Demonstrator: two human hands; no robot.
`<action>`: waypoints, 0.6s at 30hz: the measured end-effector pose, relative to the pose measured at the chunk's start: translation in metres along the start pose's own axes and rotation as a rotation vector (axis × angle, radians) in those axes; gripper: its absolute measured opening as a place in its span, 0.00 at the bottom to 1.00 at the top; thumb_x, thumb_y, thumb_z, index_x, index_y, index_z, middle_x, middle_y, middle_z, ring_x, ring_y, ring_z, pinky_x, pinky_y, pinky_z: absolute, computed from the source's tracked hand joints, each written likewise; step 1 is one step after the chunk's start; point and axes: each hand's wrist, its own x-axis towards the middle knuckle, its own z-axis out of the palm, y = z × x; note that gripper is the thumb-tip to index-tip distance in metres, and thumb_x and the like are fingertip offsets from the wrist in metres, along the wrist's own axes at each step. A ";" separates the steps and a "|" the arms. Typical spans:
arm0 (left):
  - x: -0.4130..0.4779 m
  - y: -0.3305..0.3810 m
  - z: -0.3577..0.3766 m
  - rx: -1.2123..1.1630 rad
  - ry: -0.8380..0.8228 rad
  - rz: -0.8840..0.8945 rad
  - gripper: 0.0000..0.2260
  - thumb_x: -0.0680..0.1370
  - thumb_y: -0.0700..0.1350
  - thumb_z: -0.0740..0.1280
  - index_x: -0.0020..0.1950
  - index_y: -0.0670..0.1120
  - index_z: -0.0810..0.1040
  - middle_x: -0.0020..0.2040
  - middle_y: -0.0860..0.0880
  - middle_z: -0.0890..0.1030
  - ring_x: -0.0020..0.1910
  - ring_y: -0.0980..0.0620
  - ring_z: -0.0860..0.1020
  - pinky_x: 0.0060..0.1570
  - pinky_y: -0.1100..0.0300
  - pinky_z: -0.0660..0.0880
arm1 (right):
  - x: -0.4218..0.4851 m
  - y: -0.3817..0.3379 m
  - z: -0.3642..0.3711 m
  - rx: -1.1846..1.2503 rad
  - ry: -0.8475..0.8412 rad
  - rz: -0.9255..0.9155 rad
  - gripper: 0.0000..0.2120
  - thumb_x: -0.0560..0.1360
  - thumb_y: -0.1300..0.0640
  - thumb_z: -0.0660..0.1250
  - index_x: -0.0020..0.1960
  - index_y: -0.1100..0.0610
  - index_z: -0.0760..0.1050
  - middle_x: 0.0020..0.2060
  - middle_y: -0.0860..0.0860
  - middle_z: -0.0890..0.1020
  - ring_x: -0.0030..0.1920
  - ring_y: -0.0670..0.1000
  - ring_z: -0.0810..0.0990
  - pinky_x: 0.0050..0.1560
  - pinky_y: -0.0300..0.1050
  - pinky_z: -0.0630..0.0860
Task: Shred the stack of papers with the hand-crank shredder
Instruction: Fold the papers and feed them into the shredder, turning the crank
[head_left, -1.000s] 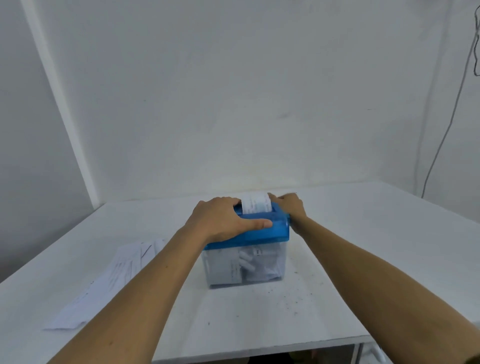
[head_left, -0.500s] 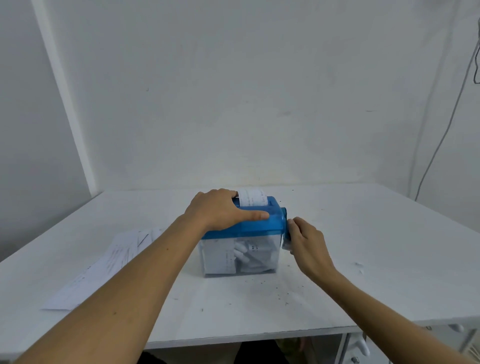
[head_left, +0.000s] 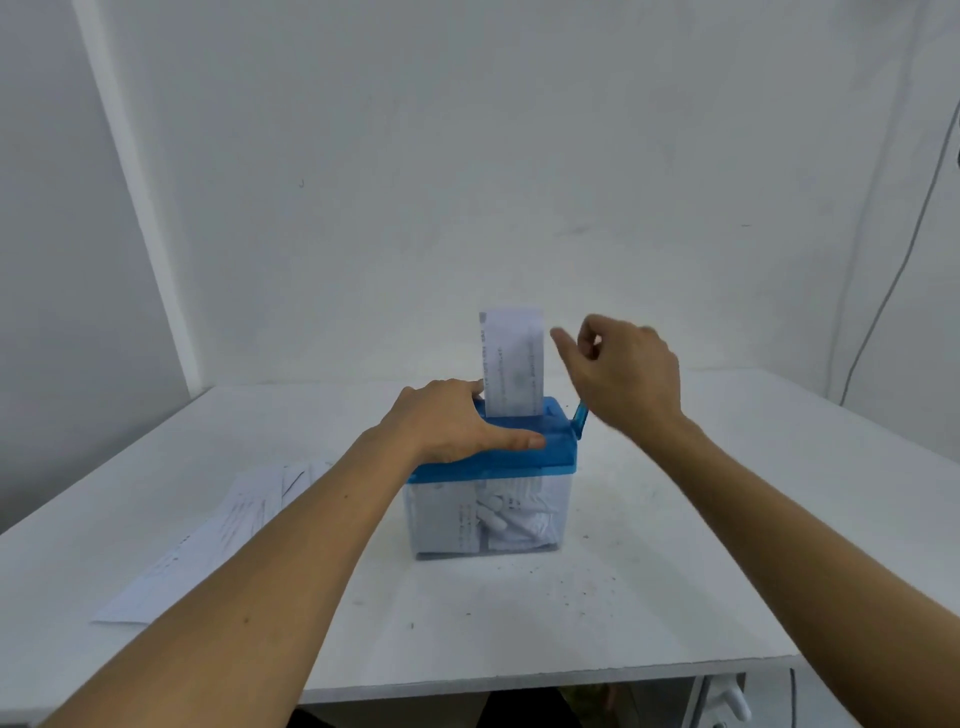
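- White table (head_left: 727, 519) is occupied by the shredder (head_left: 550, 457), with the stack (head_left: 208, 545) laid left of it.
- Paper (head_left: 511, 364) is stood upright in the slot, just left of the raised right hand (head_left: 628, 374), whose fingers are loosely curled and empty.
- Crank (head_left: 579, 415) is seen below that hand, untouched.
- Shredder top is pressed by the left hand (head_left: 447, 421), fingers flat.
- Bin (head_left: 431, 519) is part-filled with shreds (head_left: 514, 514).

crank (head_left: 580, 415) mostly behind right hand (head_left: 631, 376)

2 arms reach forward — left hand (head_left: 452, 421) flat, palm down; right hand (head_left: 626, 374) raised, fingers loosely curled.
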 end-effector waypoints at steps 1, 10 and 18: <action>0.001 -0.001 0.001 -0.004 0.000 0.004 0.45 0.60 0.83 0.62 0.73 0.62 0.70 0.66 0.56 0.78 0.53 0.52 0.77 0.52 0.55 0.75 | 0.012 0.000 0.005 0.010 -0.019 0.018 0.23 0.78 0.37 0.61 0.36 0.54 0.69 0.26 0.48 0.75 0.27 0.50 0.72 0.32 0.44 0.72; 0.002 -0.004 0.003 0.026 0.012 0.024 0.43 0.62 0.83 0.58 0.72 0.63 0.70 0.66 0.58 0.78 0.54 0.52 0.77 0.55 0.54 0.76 | 0.030 0.019 0.075 0.337 -0.208 0.447 0.27 0.79 0.43 0.63 0.27 0.56 0.64 0.22 0.49 0.72 0.27 0.52 0.74 0.32 0.43 0.68; -0.003 0.003 0.005 0.110 0.031 0.032 0.43 0.64 0.84 0.52 0.71 0.62 0.71 0.62 0.56 0.80 0.53 0.52 0.77 0.57 0.52 0.72 | -0.033 0.038 0.085 0.356 -0.566 0.692 0.10 0.80 0.62 0.63 0.41 0.63 0.73 0.33 0.57 0.77 0.30 0.52 0.75 0.32 0.43 0.76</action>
